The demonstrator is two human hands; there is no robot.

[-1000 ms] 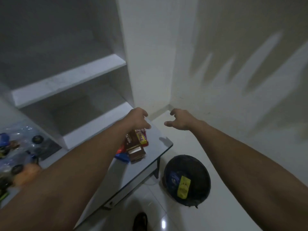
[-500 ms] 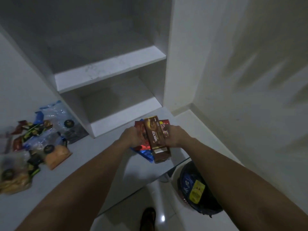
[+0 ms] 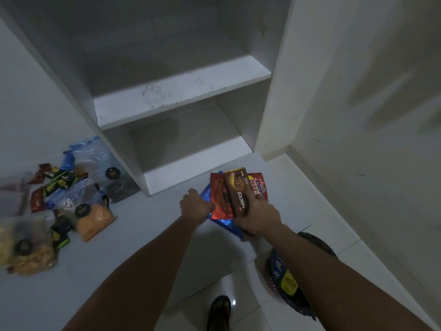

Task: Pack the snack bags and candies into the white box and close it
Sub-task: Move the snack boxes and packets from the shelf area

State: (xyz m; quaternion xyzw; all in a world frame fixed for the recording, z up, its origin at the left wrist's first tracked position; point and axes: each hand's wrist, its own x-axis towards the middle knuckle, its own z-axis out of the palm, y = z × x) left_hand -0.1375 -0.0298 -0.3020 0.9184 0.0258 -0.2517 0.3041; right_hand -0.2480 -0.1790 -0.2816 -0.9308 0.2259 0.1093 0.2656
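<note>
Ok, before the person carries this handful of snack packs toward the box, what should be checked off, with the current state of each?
1. Right hand grips the stack with its thumb over the brown Nextar pack: ok.
2. Left hand steadies the stack at the red pack: ok, though its fingers are hidden.
3. Blue pack at the bottom is secured: cannot tell, it pokes out under the others.
4. White box located and open: not ok, no box is in view.
5. Remaining snack bags and candies on the table left to collect: not ok, not yet packed.
</note>
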